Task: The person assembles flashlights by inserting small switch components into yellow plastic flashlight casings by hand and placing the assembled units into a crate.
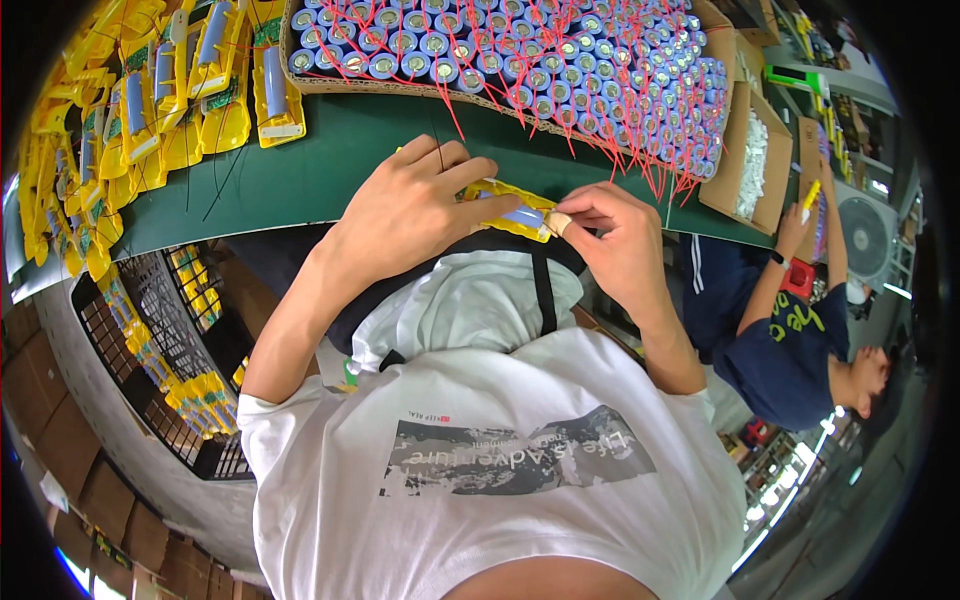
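At the table's near edge, in front of my body, is a yellow plastic housing (pixel 499 190) with a blue cylindrical battery cell (pixel 524 215) lying in it. My left hand (pixel 420 205) grips the housing from the left, its fingers bent over the top and partly covering the cell. At the right end of the housing, the thumb and fingers of my right hand (pixel 615 235) are pinched together against it. A tan cover or tape wraps one right fingertip. Whether a small part sits in that pinch is hidden.
A cardboard box (pixel 400 88) of upright blue cells with red wires stands on the green table (pixel 300 150). Several yellow housings (pixel 225 125) are piled left, above a black crate (pixel 150 300). A smaller box (pixel 712 180) holds white parts. A co-worker (pixel 780 340) works at right.
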Action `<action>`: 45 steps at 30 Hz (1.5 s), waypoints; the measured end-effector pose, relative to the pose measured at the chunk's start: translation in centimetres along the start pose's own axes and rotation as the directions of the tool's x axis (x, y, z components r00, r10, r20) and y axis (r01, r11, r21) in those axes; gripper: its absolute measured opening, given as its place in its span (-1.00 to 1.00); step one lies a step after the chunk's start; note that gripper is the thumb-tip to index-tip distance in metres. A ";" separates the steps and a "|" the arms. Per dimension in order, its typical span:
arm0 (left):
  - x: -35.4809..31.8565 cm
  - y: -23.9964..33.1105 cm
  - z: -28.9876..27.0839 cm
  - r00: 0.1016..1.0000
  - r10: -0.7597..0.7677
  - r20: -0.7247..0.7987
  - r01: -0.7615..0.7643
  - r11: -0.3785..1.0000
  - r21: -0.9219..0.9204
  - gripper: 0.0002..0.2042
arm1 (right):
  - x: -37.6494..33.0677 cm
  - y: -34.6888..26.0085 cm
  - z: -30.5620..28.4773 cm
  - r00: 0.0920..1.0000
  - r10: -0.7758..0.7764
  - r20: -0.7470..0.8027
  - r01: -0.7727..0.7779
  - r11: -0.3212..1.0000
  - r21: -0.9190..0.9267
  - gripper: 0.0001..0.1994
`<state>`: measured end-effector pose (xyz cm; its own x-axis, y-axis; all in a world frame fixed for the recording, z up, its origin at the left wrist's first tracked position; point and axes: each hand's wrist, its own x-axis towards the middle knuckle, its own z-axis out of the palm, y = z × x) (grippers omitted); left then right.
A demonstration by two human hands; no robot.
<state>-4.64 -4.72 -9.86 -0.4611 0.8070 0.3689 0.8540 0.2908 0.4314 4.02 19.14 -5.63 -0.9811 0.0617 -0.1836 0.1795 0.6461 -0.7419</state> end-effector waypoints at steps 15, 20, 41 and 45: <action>-1.2 0.3 -1.9 0.999 0.007 -0.047 -0.005 0.999 0.037 -0.71 | -0.1 1.3 1.5 0.983 0.148 0.110 -0.180 0.897 0.404 -0.89; -5.9 3.0 -6.9 0.957 -0.270 -0.104 0.278 0.959 0.065 -0.65 | -1.5 2.3 1.6 0.990 0.122 0.075 -0.142 0.762 0.632 -0.76; -11.6 -16.5 -21.2 0.259 -0.724 -0.639 0.964 0.238 0.122 -0.58 | 0.0 1.2 2.5 0.986 -0.155 -0.064 0.166 0.948 0.273 -0.79; -10.4 -16.7 -21.0 0.277 -0.720 -0.636 0.960 0.175 0.221 -0.60 | 0.1 1.0 2.5 0.987 -0.153 -0.047 0.160 0.952 0.261 -0.79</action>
<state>-19.15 -28.75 -3.65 -0.8962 -0.3124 0.3149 -0.2402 0.9386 0.2477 4.26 17.88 -7.96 -0.9993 -0.0019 -0.0375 0.0331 0.4267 -0.9038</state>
